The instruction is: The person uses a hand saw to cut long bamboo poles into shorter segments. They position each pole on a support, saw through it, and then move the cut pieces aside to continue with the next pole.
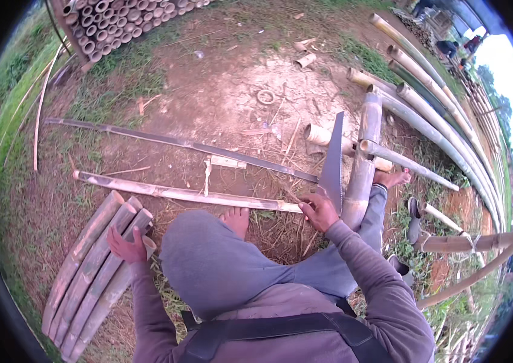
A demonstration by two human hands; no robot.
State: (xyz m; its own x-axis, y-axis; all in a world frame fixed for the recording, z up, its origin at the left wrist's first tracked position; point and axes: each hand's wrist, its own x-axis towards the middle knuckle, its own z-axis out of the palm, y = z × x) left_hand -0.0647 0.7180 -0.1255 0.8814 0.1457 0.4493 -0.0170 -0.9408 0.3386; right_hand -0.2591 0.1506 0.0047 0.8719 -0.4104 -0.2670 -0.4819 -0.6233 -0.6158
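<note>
My right hand (322,212) is closed at the base of a handsaw (331,166), whose grip is hidden by the fingers. The saw's broad grey blade points away from me, its toothed edge facing right. Just right of it, a thick bamboo pole (358,193) lies by my outstretched leg. My left hand (128,245), fingers spread, is over several cut bamboo poles (90,260) lying side by side at the lower left; whether it touches them I cannot tell. Between the hands, a pale split bamboo length (190,195) reaches from near the left poles to my right hand.
A long dark bamboo strip (169,140) crosses the ground beyond. Short bamboo pieces (320,134) and a bamboo ring (265,97) lie ahead. Long poles (438,121) fill the right side; stacked bamboo (111,27) stands at the far left. Sandals (413,219) rest right of my leg.
</note>
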